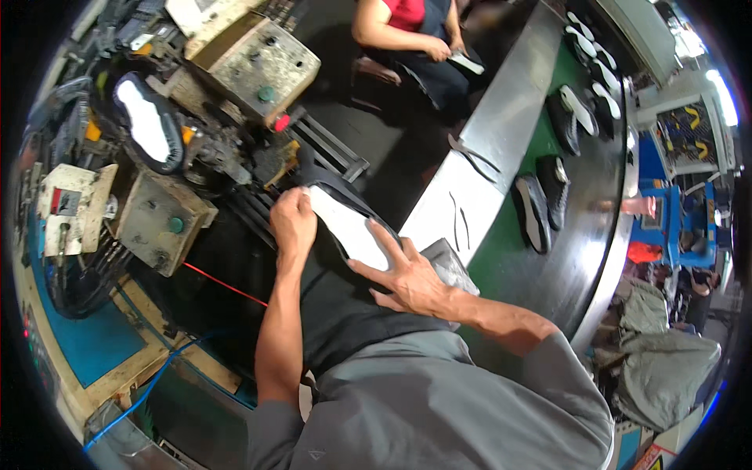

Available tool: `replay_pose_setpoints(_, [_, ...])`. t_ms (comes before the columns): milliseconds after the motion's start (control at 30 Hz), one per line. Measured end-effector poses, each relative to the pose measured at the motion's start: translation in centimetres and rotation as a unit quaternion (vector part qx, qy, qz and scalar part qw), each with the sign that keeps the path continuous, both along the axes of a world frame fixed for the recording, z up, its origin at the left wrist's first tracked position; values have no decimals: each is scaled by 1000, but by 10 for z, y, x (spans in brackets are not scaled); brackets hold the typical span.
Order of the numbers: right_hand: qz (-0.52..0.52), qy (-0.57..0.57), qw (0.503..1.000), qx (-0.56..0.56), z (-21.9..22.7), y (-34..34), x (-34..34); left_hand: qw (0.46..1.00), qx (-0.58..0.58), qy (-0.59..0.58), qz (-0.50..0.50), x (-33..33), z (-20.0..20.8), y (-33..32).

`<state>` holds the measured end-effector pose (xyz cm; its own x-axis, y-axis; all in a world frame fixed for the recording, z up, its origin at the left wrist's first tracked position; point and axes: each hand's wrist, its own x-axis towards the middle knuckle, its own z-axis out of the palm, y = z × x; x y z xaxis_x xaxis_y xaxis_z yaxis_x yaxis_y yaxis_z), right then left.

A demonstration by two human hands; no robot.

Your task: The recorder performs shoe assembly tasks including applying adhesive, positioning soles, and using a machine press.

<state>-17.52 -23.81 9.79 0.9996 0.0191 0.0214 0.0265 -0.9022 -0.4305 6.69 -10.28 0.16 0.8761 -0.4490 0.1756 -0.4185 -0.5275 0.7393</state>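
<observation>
White sole (345,225) between hands (411,278), near bench edge (431,200).

The shoe's underside (348,225) is white, its upper (338,186) black — the shirt (415,392) grey, the button (282,123) red.

Pretty clearly a shoe workshop I'm in: grubby button boxes (254,66) on machinery (223,153) left, dark shoes (533,213) along a green-surfaced line (505,235) right.

The left grip (294,225) holds the far end of a white sole (345,223); the right grip (411,278) spreads over its near end. Rightward, a dark tool (457,147) lies on the table (429,210); dark shoes (554,190) rest farther right.
</observation>
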Motion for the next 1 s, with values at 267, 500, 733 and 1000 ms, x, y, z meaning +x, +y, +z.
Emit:
replay_pose_setpoints(267, [26, 58, 995, 77, 9, -12, 13, 929, -225, 284, 79, -17, -51, -10])
replay_pose_setpoints(500, [21, 42, 995, 86, 52, -33, 48, 940, -233, 124, 217, 107, -16, 96])
replay_pose_setpoints(733, [4, -61, 995, 80, 112, -23, 156, 807, -504, 305, 43, 257, 134, 113])
replay_pose_setpoints(1000, [70, -174, 979, 77, 141, 37, 333, 810, -505, 297, -31, 159, 152, 187])
